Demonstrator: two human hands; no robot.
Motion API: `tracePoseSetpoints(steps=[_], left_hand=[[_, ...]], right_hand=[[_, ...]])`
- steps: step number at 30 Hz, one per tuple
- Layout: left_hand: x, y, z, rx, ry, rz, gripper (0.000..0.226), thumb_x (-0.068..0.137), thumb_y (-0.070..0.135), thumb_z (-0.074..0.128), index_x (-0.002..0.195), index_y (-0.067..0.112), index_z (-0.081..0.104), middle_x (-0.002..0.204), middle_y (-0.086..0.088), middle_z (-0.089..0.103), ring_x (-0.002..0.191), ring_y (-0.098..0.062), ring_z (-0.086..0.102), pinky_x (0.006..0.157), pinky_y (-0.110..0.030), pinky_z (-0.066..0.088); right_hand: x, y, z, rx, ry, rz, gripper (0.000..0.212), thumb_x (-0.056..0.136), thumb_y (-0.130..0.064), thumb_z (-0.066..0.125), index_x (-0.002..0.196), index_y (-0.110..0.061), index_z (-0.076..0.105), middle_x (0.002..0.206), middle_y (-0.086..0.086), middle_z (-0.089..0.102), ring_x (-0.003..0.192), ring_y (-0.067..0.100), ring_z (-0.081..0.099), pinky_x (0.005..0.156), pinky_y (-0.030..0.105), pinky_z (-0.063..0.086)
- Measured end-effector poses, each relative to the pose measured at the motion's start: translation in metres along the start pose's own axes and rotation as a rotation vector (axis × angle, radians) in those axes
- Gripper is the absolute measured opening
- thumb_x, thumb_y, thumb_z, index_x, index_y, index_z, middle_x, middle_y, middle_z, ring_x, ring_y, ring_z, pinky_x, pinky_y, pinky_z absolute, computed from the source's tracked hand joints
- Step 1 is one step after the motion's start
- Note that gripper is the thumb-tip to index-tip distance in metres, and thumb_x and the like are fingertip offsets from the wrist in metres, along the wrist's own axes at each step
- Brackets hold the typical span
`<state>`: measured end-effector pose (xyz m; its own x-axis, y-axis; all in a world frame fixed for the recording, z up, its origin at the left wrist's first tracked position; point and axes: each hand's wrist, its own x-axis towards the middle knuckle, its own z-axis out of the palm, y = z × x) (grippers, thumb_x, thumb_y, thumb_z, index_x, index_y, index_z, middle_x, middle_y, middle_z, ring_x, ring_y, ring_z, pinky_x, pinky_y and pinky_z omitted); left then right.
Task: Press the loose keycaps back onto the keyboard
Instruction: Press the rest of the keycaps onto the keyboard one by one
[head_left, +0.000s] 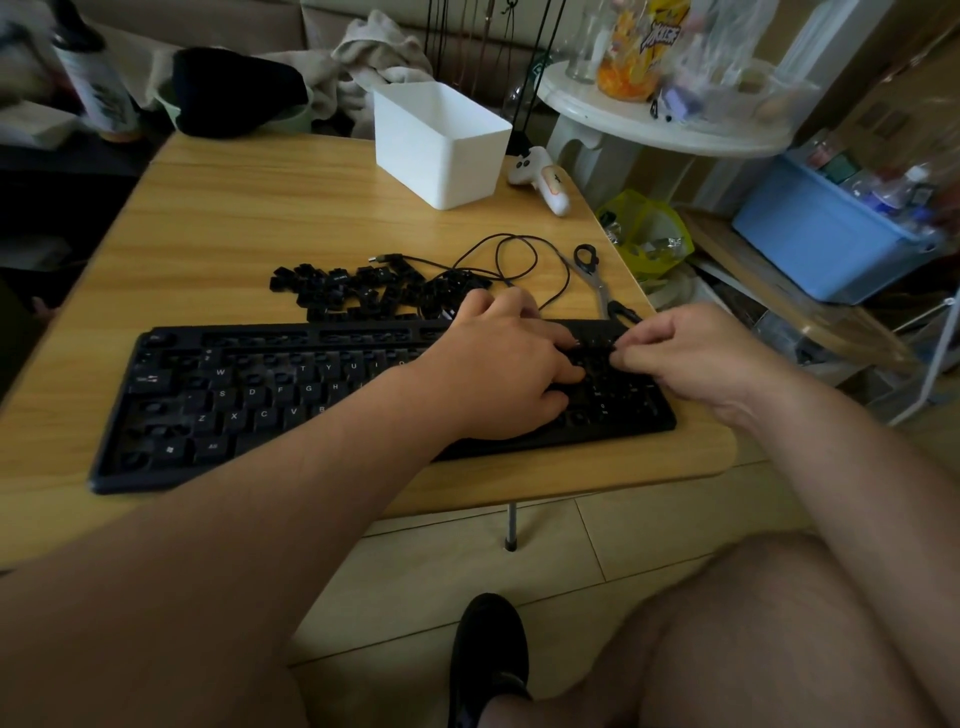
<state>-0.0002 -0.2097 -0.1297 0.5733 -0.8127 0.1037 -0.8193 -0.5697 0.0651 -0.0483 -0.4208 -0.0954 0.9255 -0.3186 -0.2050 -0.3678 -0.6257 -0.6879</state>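
Head view, left to right: black keyboard along the near edge of a wooden table, many sockets bare, with a heap of loose keycaps just beyond its far edge and a white bin at the far side. Left hand rests with fingers spread on the keyboard's right part; right hand, close beside it, curls its fingertips together over the number pad, whether on a keycap cannot be told. Scissors lie right of the heap.
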Motion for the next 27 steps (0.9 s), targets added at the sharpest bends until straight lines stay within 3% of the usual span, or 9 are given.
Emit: tracePoseSetpoints(steps=[3,6,8,10,12,14,19,24,27], left_hand=[[-0.002,-0.001,0.003,-0.021,0.073,0.011,0.036,0.102,0.052,0.045,0.135,0.052,0.061,0.149,0.024,0.05,0.139,-0.022,0.033,0.107,-0.048,0.029],[0.0,0.003,0.006,-0.184,0.343,-0.081,0.028,0.097,0.044,0.059,0.122,0.045,0.071,0.118,0.02,0.071,0.121,-0.021,0.053,0.101,-0.048,0.039],[0.004,0.011,0.004,-0.415,0.485,-0.18,0.031,0.091,0.043,0.069,0.122,0.039,0.069,0.1,0.019,0.074,0.107,-0.016,0.062,0.098,-0.047,0.047],[0.007,0.02,0.002,-0.637,0.528,-0.218,0.036,0.088,0.043,0.077,0.121,0.034,0.067,0.093,0.021,0.074,0.095,-0.005,0.066,0.095,-0.043,0.052],[0.007,0.027,0.002,-0.727,0.551,-0.224,0.032,0.086,0.041,0.08,0.115,0.033,0.07,0.088,0.02,0.074,0.085,0.001,0.067,0.089,-0.038,0.055],[0.007,0.029,0.004,-0.75,0.588,-0.224,0.023,0.086,0.039,0.081,0.107,0.032,0.075,0.084,0.019,0.074,0.081,0.0,0.067,0.081,-0.036,0.057],[0.004,0.031,0.003,-0.809,0.578,-0.275,0.021,0.09,0.037,0.079,0.11,0.031,0.079,0.087,0.018,0.074,0.084,0.002,0.068,0.078,-0.027,0.058],[0.005,0.032,0.005,-0.956,0.503,-0.351,0.023,0.093,0.037,0.077,0.115,0.031,0.077,0.089,0.023,0.07,0.092,0.011,0.065,0.077,-0.008,0.053],[0.007,0.032,0.006,-1.014,0.493,-0.377,0.02,0.094,0.032,0.076,0.114,0.032,0.078,0.095,0.021,0.074,0.092,0.009,0.067,0.08,-0.01,0.055]], right_hand=[[0.0,0.0,-0.003,0.121,-0.022,-0.009,0.011,0.091,-0.013,0.076,0.1,-0.02,0.078,0.086,-0.005,0.07,0.07,0.003,0.06,0.057,0.017,0.045],[0.002,0.001,-0.008,0.461,-0.164,0.068,0.019,0.09,-0.007,0.071,0.109,-0.011,0.073,0.078,0.002,0.063,0.06,0.008,0.05,0.046,0.016,0.035],[0.004,0.003,-0.011,0.615,-0.29,0.103,0.03,0.08,-0.013,0.077,0.108,-0.009,0.069,0.078,0.003,0.06,0.059,0.008,0.049,0.044,0.016,0.032],[0.004,0.005,-0.013,0.665,-0.413,0.107,0.054,0.062,-0.023,0.093,0.108,-0.011,0.067,0.079,0.003,0.06,0.06,0.009,0.05,0.044,0.015,0.033],[0.004,0.006,-0.013,0.692,-0.492,0.099,0.072,0.046,-0.031,0.102,0.105,-0.012,0.067,0.08,0.003,0.062,0.062,0.009,0.051,0.044,0.015,0.034],[0.004,0.007,-0.013,0.693,-0.512,0.099,0.072,0.043,-0.033,0.103,0.102,-0.012,0.069,0.082,0.003,0.062,0.063,0.009,0.052,0.046,0.015,0.036],[0.001,0.01,-0.011,0.707,-0.448,0.011,0.067,0.051,-0.036,0.102,0.107,-0.012,0.075,0.089,0.005,0.07,0.071,0.014,0.063,0.055,0.021,0.051],[-0.005,0.011,-0.01,0.605,-0.212,-0.279,0.027,0.067,-0.018,0.083,0.093,-0.017,0.079,0.092,0.009,0.076,0.081,0.02,0.072,0.069,0.027,0.061],[-0.007,0.01,-0.01,0.462,-0.106,-0.419,0.03,0.071,-0.011,0.079,0.1,-0.015,0.076,0.092,0.005,0.078,0.083,0.016,0.074,0.071,0.025,0.062]])
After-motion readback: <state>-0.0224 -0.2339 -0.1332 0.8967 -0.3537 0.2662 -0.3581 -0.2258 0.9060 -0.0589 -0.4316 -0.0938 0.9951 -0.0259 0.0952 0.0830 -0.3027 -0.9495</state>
